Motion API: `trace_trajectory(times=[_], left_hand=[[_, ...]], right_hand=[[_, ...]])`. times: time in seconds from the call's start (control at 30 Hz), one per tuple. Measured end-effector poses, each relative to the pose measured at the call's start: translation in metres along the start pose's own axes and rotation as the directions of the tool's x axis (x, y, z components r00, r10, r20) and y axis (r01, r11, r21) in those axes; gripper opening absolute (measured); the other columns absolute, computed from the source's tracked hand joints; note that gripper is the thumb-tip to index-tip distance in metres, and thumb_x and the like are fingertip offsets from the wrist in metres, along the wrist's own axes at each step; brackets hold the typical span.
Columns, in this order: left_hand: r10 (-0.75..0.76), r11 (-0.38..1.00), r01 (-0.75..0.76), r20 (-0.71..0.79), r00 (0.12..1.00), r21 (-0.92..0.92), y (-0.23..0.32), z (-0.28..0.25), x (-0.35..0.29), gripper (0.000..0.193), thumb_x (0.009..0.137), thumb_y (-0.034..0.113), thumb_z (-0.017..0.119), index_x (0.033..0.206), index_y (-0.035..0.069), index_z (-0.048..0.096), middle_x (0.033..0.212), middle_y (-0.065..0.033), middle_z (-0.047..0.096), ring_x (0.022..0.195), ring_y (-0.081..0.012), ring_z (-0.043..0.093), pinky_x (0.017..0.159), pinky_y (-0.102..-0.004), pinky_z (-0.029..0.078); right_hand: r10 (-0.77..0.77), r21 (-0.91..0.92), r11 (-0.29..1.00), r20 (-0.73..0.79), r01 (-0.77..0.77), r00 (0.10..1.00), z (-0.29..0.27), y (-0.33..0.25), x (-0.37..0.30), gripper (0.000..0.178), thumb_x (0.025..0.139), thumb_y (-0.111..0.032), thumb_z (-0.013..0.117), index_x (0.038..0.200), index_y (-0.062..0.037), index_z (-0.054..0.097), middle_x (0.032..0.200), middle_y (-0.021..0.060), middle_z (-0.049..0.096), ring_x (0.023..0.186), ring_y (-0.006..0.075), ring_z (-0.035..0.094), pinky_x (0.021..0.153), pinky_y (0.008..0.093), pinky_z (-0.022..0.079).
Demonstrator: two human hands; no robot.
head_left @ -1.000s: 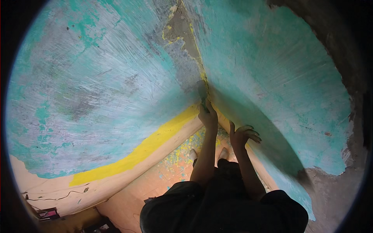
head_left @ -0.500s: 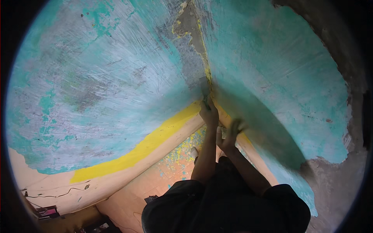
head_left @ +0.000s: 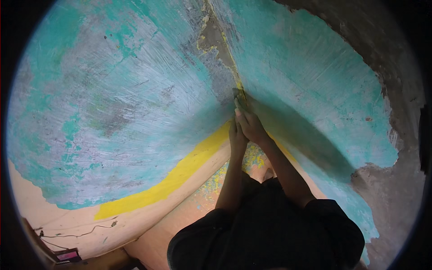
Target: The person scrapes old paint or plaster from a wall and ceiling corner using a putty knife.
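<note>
A flat scraper (head_left: 236,92) stands with its blade against the corner where the two walls (head_left: 135,90) meet. My left hand (head_left: 237,137) is closed round its handle, low in the corner. Laid over it from the right, my right hand (head_left: 253,126) has its fingers closed together on the scraper near the blade. The hands cover most of the handle. Above the blade, a line of yellow paint (head_left: 239,82) runs up the corner beside a bare grey patch (head_left: 213,36). The walls are scratched turquoise and whitish.
A yellow band (head_left: 180,173) runs along the foot of the left wall above a pale ledge (head_left: 198,180). Paint flakes (head_left: 211,182) lie on the floor below my hands. A loose cable (head_left: 85,234) and a small box (head_left: 67,255) are at lower left. Rough grey plaster (head_left: 402,175) borders the right wall.
My right hand has moved up and left from open air onto the scraper, beside my left hand. The left hand has stayed on the handle. The view has shifted slightly.
</note>
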State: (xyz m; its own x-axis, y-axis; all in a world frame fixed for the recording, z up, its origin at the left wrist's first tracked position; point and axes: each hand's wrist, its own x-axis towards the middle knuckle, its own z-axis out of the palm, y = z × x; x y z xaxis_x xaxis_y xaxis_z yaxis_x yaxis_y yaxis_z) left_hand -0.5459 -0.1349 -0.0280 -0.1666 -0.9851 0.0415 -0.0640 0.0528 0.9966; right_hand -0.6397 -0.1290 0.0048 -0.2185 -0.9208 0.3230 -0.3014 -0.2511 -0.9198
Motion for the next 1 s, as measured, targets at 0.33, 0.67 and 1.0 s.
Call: trace_trajectory(times=[0.33, 0.67, 1.0], left_hand=[[0.070, 0.995, -0.071, 0.017, 0.997, 0.066, 0.018, -0.006, 0.009, 0.037, 0.099, 0.018, 0.040, 0.127, -0.004, 0.049, 0.112, -0.0216, 0.060, 0.103, -0.0288, 0.059, 0.087, -0.0356, 0.044], [0.207, 0.971, -0.207, 0.009, 0.978, 0.117, 0.032, -0.003, 0.013, 0.039, 0.099, 0.021, 0.041, 0.128, -0.004, 0.050, 0.108, -0.0207, 0.062, 0.098, -0.0282, 0.061, 0.082, -0.0369, 0.046], [-0.082, 0.986, 0.066, 0.098, 0.992, 0.154, 0.049, -0.017, 0.010, 0.037, 0.099, 0.019, 0.043, 0.126, -0.004, 0.051, 0.102, -0.0229, 0.065, 0.093, -0.0279, 0.064, 0.079, -0.0347, 0.047]], right_hand=[[0.063, 0.179, 0.982, -0.055, -0.053, 0.996, 0.018, 0.006, 0.011, 0.048, 0.103, -0.027, 0.033, 0.142, 0.0009, 0.035, 0.149, 0.0148, 0.034, 0.139, 0.0196, 0.028, 0.110, 0.0303, 0.023], [0.144, 0.238, 0.963, -0.051, -0.128, 0.988, 0.009, -0.004, 0.017, 0.049, 0.102, -0.030, 0.037, 0.143, -0.0037, 0.037, 0.139, 0.0122, 0.047, 0.086, 0.0111, 0.052, 0.084, 0.0262, 0.043], [0.255, 0.409, 0.877, 0.052, -0.254, 0.966, 0.004, -0.007, 0.006, 0.049, 0.103, -0.029, 0.037, 0.141, 0.0008, 0.038, 0.144, 0.0097, 0.041, 0.133, 0.0160, 0.034, 0.110, 0.0286, 0.024]])
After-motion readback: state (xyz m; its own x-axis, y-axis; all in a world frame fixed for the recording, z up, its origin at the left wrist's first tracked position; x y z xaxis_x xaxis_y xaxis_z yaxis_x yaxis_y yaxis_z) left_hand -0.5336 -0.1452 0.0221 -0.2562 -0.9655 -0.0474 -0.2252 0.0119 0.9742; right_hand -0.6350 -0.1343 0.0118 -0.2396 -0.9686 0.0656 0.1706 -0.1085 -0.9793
